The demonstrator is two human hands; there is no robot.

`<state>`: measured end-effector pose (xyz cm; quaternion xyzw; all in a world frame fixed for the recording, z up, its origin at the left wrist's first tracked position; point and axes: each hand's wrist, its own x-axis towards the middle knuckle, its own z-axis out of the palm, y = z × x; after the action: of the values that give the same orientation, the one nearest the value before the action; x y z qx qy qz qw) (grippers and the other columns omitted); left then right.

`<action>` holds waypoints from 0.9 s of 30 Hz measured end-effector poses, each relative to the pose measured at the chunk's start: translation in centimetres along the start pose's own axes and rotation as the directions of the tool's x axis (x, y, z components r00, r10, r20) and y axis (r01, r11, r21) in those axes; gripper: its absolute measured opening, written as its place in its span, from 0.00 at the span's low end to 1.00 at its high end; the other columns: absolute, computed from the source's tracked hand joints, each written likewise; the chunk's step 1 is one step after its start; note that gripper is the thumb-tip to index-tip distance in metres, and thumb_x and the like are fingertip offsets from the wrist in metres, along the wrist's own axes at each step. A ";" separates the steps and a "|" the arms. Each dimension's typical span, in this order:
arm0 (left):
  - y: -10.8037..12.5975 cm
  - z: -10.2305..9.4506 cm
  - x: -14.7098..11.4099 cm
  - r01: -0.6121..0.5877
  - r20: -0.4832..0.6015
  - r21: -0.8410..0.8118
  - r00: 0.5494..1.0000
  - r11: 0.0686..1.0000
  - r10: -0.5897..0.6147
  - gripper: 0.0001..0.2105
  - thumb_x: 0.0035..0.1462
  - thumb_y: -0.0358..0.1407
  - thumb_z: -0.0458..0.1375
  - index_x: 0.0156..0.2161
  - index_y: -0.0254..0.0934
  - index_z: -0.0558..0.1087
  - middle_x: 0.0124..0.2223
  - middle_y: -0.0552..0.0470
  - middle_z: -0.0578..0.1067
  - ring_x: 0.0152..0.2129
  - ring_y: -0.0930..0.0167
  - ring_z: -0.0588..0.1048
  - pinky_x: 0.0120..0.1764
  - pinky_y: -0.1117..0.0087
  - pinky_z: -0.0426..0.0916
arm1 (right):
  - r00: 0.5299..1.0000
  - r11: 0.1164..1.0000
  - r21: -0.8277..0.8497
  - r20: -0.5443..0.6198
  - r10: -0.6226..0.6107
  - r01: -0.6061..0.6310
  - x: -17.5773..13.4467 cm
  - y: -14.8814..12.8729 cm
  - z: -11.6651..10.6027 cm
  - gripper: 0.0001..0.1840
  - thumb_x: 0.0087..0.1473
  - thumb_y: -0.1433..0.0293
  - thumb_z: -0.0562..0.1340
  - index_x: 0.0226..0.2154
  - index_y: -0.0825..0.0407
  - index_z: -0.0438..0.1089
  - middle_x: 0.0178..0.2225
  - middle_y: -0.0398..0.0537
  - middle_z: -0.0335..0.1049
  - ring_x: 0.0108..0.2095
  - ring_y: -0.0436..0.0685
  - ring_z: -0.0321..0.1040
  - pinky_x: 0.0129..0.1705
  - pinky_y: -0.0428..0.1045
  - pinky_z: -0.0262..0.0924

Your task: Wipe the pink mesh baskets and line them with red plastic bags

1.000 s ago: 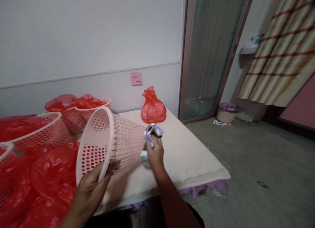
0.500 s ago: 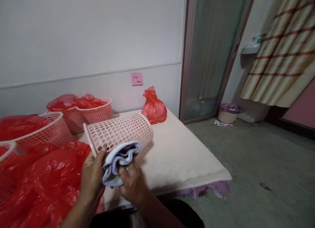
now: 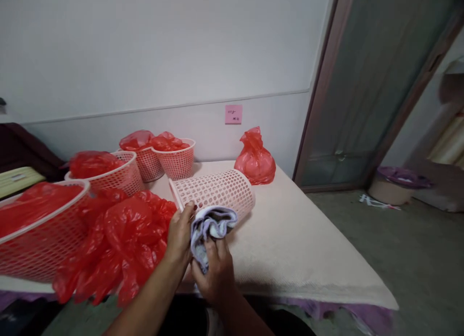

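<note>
Upright baskets: four pink ones (image 3: pixel 177 163) with red plastic in them stood between half past eight and ten o'clock of the lying basket (image 3: pixel 217 188).
Loose red plastic: a crumpled heap (image 3: pixel 137 225) lay at eight o'clock, beyond the left wrist.
Left hand (image 3: pixel 181 237): nearer the open end; its fingers gripped the rim at about eight o'clock, the thumb side showing. The fingers beneath were hidden.
Cloth (image 3: pixel 213 220): bunched at six o'clock, it overlapped the basket's near flank in view; whether it touched the mesh could not be told.
Lying basket: on its side on the covered bench (image 3: pixel 308 249), long axis roughly nine to three o'clock, rim towards nine, base towards three. It lay at twelve o'clock from the right fingers, just past the cloth.
Right hand (image 3: pixel 216 270): at six o'clock, its fingers bent around the cloth, apart from the rim.
Gathered red bag (image 3: pixel 255 164): it sat upright at two o'clock, near the base.
</note>
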<state>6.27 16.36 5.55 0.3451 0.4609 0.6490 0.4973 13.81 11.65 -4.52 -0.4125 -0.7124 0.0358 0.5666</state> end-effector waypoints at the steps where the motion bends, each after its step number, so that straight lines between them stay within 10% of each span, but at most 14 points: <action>1: -0.2 0.0 0.3 0.015 0.028 -0.003 0.999 1.000 -0.015 0.16 0.49 0.46 0.62 0.32 0.33 0.71 0.23 0.56 0.72 0.19 0.74 0.71 0.25 0.73 0.65 | 1.000 0.999 -0.048 -0.010 0.000 0.000 -0.1 0.0 0.3 0.34 0.46 0.75 0.60 0.58 0.54 0.57 0.54 0.63 0.58 0.54 0.70 0.59 0.50 0.65 0.64; 8: -1.0 0.3 0.0 -0.018 0.248 0.081 0.969 0.997 -0.003 0.16 0.50 0.46 0.62 0.39 0.35 0.73 0.34 0.50 0.76 0.30 0.69 0.76 0.38 0.67 0.70 | 0.984 0.994 -0.090 -0.173 0.044 -0.060 1.3 2.2 1.1 0.26 0.52 0.76 0.57 0.55 0.55 0.58 0.45 0.61 0.63 0.48 0.66 0.64 0.45 0.62 0.67; 12: -0.8 -4.6 -2.8 -0.156 0.220 0.286 0.971 0.945 0.094 0.22 0.45 0.40 0.67 0.47 0.38 0.73 0.52 0.42 0.73 0.53 0.59 0.69 0.58 0.56 0.58 | 0.954 0.985 -0.126 -0.289 0.079 -0.120 2.4 3.4 -0.2 0.21 0.54 0.75 0.57 0.52 0.54 0.61 0.38 0.54 0.65 0.40 0.61 0.66 0.40 0.57 0.68; 15: -2.1 -11.3 -4.0 -0.490 0.331 0.785 0.849 0.379 0.412 0.27 0.51 0.42 0.62 0.58 0.46 0.65 0.64 0.44 0.62 0.62 0.58 0.58 0.62 0.49 0.51 | 0.941 0.975 -0.152 -0.321 0.106 -0.162 3.1 4.0 -1.3 0.18 0.54 0.73 0.59 0.48 0.55 0.64 0.34 0.49 0.64 0.36 0.59 0.66 0.37 0.54 0.67; 18: -4.9 -18.4 -2.9 -0.335 0.316 0.941 0.832 -0.041 0.457 0.29 0.53 0.42 0.59 0.60 0.41 0.61 0.67 0.38 0.54 0.64 0.50 0.51 0.60 0.41 0.49 | 0.930 0.971 -0.139 -0.341 0.139 -0.196 3.4 4.2 -1.9 0.17 0.53 0.71 0.60 0.47 0.54 0.65 0.33 0.48 0.64 0.34 0.58 0.66 0.36 0.52 0.66; 21: -7.8 -23.9 -0.1 -0.170 0.213 0.976 0.872 -0.135 0.441 0.30 0.55 0.40 0.55 0.62 0.36 0.57 0.68 0.32 0.48 0.65 0.44 0.47 0.58 0.37 0.51 | 0.925 0.962 -0.140 -0.339 0.174 -0.232 3.4 4.1 -2.0 0.15 0.53 0.71 0.60 0.45 0.54 0.65 0.33 0.47 0.65 0.34 0.57 0.66 0.36 0.51 0.65; 27: -9.7 -28.3 6.6 -0.299 0.312 0.950 0.871 -0.094 0.378 0.29 0.52 0.27 0.49 0.61 0.32 0.55 0.67 0.35 0.51 0.66 0.53 0.46 0.62 0.49 0.54 | 0.942 0.959 -0.169 -0.287 0.172 -0.227 3.0 4.1 -1.6 0.13 0.53 0.69 0.60 0.42 0.53 0.65 0.33 0.47 0.65 0.33 0.57 0.66 0.34 0.51 0.63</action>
<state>-17.94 16.33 -13.15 0.6755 0.6885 0.2508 -0.0823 17.29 15.57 -3.72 -0.5386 -0.5832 -0.0347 0.6071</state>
